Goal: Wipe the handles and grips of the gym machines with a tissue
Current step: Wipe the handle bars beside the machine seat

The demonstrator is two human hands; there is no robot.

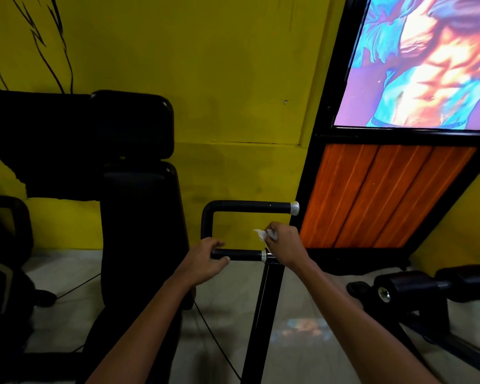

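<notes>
A black U-shaped handle stands at the centre of the head view, with an upper grip (250, 207) and a lower grip (243, 254), each ending in a silver cap. My left hand (205, 260) curls round the left end of the lower grip, thumb under the bar. My right hand (284, 242) pinches a crumpled white tissue (263, 235) just above the silver cap at the right end of the lower grip. The tissue hangs a little above the bar, close to the cap.
A black padded seat and backrest (139, 189) stand left of the handle. The machine's black upright post (266, 314) drops from the lower grip. A black roller pad (416, 286) lies at the right. Behind are a yellow wall and an orange wood panel (385, 195).
</notes>
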